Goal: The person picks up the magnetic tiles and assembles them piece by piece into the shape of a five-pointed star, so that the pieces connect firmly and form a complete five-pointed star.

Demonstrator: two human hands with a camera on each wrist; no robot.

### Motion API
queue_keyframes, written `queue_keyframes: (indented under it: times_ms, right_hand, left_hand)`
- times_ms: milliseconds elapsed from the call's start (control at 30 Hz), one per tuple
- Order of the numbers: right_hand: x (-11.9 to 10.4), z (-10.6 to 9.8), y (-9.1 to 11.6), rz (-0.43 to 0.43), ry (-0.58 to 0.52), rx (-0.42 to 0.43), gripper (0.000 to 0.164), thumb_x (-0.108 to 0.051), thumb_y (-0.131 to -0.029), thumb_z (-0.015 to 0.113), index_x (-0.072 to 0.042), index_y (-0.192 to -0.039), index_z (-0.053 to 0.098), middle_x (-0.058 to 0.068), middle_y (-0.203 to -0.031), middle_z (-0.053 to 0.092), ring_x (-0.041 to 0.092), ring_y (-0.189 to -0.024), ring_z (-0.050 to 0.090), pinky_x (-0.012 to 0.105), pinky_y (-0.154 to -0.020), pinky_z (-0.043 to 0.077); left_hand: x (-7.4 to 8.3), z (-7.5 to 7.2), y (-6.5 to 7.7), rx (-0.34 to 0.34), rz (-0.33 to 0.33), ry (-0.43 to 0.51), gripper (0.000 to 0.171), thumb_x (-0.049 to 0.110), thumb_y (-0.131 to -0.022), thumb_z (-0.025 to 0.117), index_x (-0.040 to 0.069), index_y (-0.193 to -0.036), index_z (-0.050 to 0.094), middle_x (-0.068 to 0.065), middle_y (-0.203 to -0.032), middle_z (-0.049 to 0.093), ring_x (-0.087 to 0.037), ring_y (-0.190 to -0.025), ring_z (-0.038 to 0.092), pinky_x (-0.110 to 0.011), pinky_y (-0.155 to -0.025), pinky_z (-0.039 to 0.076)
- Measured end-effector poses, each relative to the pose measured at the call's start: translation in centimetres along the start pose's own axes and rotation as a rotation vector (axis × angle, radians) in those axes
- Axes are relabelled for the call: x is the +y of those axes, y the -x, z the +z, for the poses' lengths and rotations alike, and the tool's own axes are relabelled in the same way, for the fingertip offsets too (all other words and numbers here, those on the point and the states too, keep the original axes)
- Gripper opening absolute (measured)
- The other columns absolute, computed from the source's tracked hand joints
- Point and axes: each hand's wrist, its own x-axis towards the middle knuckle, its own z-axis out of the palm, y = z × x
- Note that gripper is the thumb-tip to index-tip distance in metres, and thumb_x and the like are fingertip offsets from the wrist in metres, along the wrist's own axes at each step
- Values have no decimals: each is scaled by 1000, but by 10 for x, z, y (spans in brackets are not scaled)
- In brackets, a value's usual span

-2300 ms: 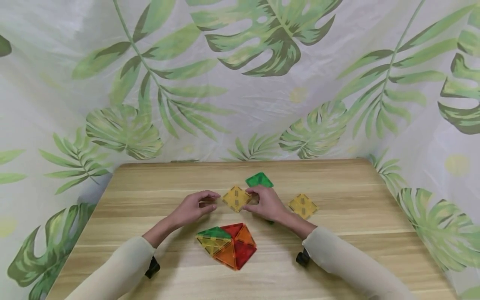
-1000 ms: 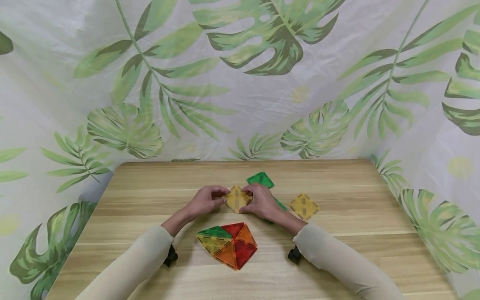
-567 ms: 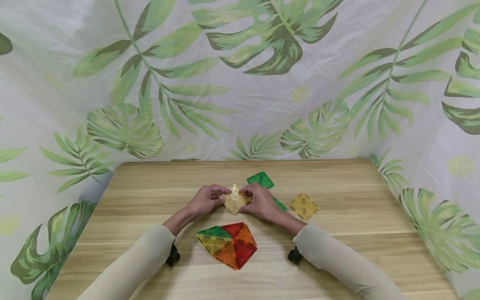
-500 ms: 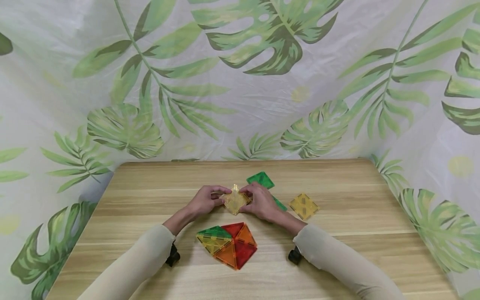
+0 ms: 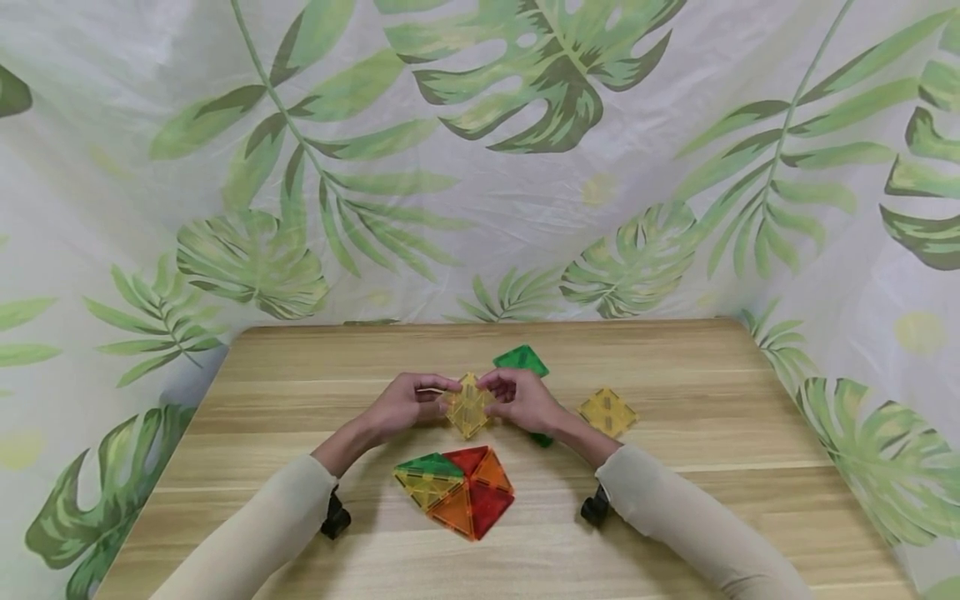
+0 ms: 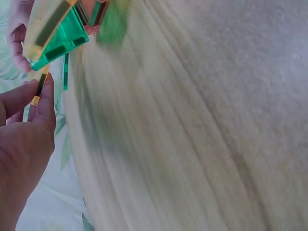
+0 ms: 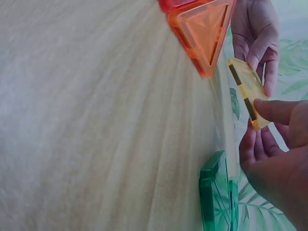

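Note:
A translucent yellow magnetic tile (image 5: 468, 410) is held between both hands near the middle of the table. My left hand (image 5: 399, 407) pinches its left corner, thumb against fingertips; the left wrist view shows the tile's edge (image 6: 41, 85) between them. From the other side my right hand (image 5: 528, 402) pinches the opposite corner, and in the right wrist view the thumb presses the tile's face (image 7: 250, 89). Just nearer to me sits a joined cluster of triangular magnetic tiles (image 5: 471, 498) in green, yellow, red and orange.
Behind my right hand lies a green tile (image 5: 522, 358). Another green tile (image 5: 542, 439) is mostly hidden under the right wrist. A yellow square tile (image 5: 606, 412) lies right of that forearm on the wooden table (image 5: 712, 517). Leaf-printed cloth hangs behind.
My left hand has moved right and taken hold of the yellow tile, which my right hand was at before. The tile has since tilted, and the bright glare on it is gone. The cluster has stayed put.

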Motion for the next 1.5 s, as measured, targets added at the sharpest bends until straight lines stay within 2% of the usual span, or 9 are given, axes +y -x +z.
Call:
queue_keyframes:
  times_ms: [233,400,600,867,1133,1300,1500]
  right_hand:
    - [-4,-1,2,41,-232,-66,37,0,-82,75,-6,-118,66,10,-111,67,23,-98,65,29,-80,56]
    - [-6,-1,5,43,-345,-106,39,6,-82,73,-1,-119,63,13,-114,64,22,-98,64,30,-81,56]
    - [-7,2,6,42,-431,-159,38,8,-82,72,1,-118,63,14,-111,64,20,-95,64,28,-80,55]
    - [-2,6,9,43,-426,-195,38,9,-81,72,1,-117,62,12,-109,64,20,-96,63,29,-84,54]
    - [-1,9,14,88,-407,-217,36,7,-82,72,1,-116,62,15,-111,64,22,-98,64,29,-85,54]
    - [-1,11,16,99,-401,-221,35,7,-83,71,1,-116,62,15,-112,64,22,-98,63,28,-85,54]
    - [2,13,16,63,-350,-227,34,5,-84,72,0,-116,62,14,-112,64,24,-102,63,31,-88,54]
  left_hand:
    - [3,-6,11,-57,9,57,34,0,-92,61,6,-126,63,-13,-137,55,-29,-110,65,-51,-94,50]
    - [4,-8,17,-101,0,82,35,3,-92,63,6,-127,62,-15,-128,61,-32,-103,66,-54,-93,50]
    - [1,-6,22,-146,-19,188,36,1,-90,65,0,-125,60,-20,-120,64,-33,-108,65,-55,-96,47]
    - [-2,0,25,-163,-38,208,35,-2,-89,67,-4,-123,58,-23,-116,64,-31,-103,67,-53,-94,50]
    - [-11,6,28,-171,-58,210,33,-2,-88,68,-4,-120,60,-20,-111,64,-26,-97,66,-42,-86,56]
    - [-16,11,29,-153,-47,181,33,-2,-87,69,-3,-119,60,-17,-115,61,-23,-97,65,-35,-81,57]
    - [-16,13,29,-125,-14,108,32,-2,-86,70,-1,-117,62,-16,-117,62,-25,-103,65,-35,-82,57]
